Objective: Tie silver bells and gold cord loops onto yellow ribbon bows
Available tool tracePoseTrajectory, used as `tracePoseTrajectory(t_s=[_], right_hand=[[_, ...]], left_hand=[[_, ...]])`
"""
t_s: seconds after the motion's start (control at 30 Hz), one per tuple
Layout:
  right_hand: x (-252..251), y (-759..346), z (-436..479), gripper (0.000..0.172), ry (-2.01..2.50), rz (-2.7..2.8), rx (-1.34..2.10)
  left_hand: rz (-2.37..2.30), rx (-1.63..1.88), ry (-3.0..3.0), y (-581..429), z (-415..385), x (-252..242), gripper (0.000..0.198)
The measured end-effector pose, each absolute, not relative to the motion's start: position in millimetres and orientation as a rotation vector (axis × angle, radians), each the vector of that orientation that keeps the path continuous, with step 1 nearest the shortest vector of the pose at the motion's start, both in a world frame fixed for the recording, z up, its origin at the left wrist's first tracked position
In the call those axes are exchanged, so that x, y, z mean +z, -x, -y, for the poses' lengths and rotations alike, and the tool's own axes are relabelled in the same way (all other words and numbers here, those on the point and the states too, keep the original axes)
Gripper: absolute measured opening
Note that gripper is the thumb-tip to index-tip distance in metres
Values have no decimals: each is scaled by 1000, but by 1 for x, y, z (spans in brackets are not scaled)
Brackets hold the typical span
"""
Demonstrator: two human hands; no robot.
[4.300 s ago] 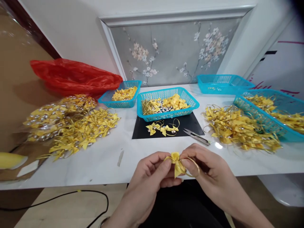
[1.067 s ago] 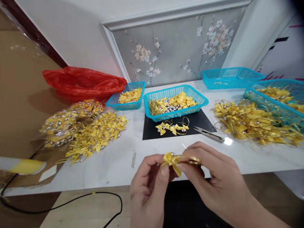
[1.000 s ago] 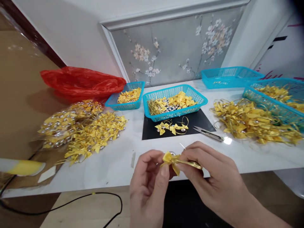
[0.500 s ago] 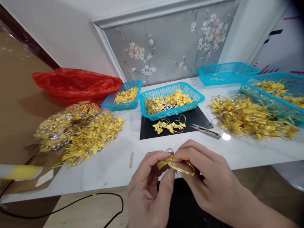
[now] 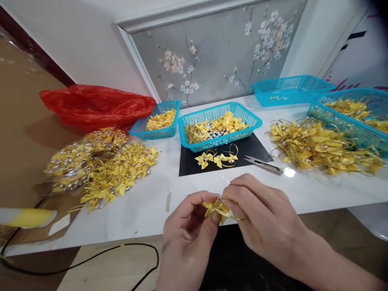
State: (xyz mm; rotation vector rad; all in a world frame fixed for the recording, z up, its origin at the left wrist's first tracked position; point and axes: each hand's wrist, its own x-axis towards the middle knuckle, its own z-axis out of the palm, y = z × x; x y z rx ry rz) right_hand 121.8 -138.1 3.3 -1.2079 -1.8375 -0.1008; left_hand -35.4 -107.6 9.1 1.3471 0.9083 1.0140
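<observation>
Just beyond the table's front edge, my left hand [image 5: 194, 230] pinches a yellow ribbon bow [image 5: 209, 208] between thumb and forefinger. A loop of gold cord [image 5: 232, 217] runs from the bow toward my right hand [image 5: 257, 214]. My right fingers are closed against the bow's right side, their tips partly hidden. A thin pale strand [image 5: 226, 180] sticks up above them; I cannot tell whether it is thread or a needle. Beyond my hands, finished-looking bows [image 5: 216, 160] with silver beads and cord loops lie on a black mat [image 5: 189, 167], with thread snips [image 5: 263, 165] at its right edge.
A blue basket [image 5: 222, 141] of bows, beads and cords stands on the mat's back part. Bow piles lie left [image 5: 121, 169] and right [image 5: 324, 145]. More blue baskets [image 5: 294, 91] and a red plastic bag [image 5: 97, 105] line the back. A black cable [image 5: 106, 258] hangs lower left.
My right fingers have shifted slightly on the bow, and the thin strand now shows above them. The silver bead, plain before, is now mostly hidden, and less of the cord loop shows.
</observation>
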Motion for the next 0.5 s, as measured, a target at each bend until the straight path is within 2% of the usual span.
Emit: tracePoseTrajectory(t_s=[0.17, 0.37, 0.5], right_hand=[[5, -121, 137, 16, 1168, 1854, -172], [12, -127, 142, 13, 1177, 1722, 323], [12, -130, 147, 17, 1215, 1628, 388]], left_hand=[[-885, 910, -1279, 40, 106, 9, 16], [-987, 1186, -1273, 38, 108, 5, 24], [-1023, 1266, -1331, 38, 110, 5, 33]])
